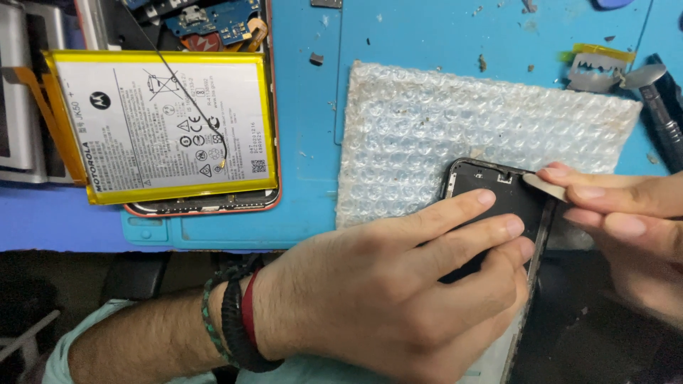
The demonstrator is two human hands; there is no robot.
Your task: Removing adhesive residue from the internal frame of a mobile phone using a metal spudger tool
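Left fingers: we see our left hand (398, 284) laid flat on the dark phone screen panel (498, 206), the fingers (462, 206) stretched out side by side and pressed down on its black face, not curled around anything.
Right fingers: our right hand (626, 213) comes in from the right edge; its fingers are drawn together and pinch a thin pale pry blade (544, 186).
Blade: we see its tip touching the upper right edge of the panel, just beside the frame.
Panel: it lies at the lower right corner of a sheet of bubble wrap (469, 135), tilted, with its lower part running off the sheet towards us; much of it is hidden under our left hand.
Wrist: dark and red bands (235, 320) circle our left wrist.
Mat: the bubble wrap lies on a blue work mat (306, 128) flecked with small scraps.
Far left: an opened phone (206, 203) lies well apart from the panel, with a yellow-edged battery (163, 121) on top of it and a blue circuit board (213, 18) showing above.
Far right: a razor blade (596, 75) and a dark-handled tool (665, 114) lie near the top right corner of the bubble wrap.
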